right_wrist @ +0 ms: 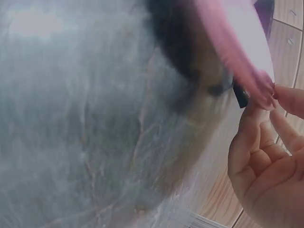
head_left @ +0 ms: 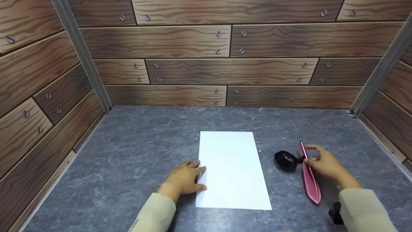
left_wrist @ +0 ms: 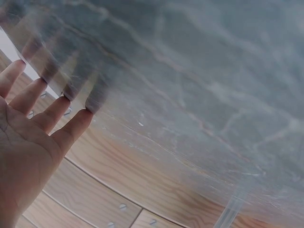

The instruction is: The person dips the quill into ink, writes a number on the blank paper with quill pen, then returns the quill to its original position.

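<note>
Left hand (head_left: 185, 178) flat, holds paper (head_left: 231, 170) still. Right hand (head_left: 323, 164) pinches pink strip (head_left: 309, 180) beside black lump (head_left: 285, 160); lift slow.

Looks like staged recording booth, not real home or office. Brown printed wood-plank wall panels (head_left: 193, 64) with fake screws on three sides, grey metal corner posts (head_left: 82, 54) upper left and right, grey marble-look tabletop (head_left: 128, 154) filling lower frame.
</note>
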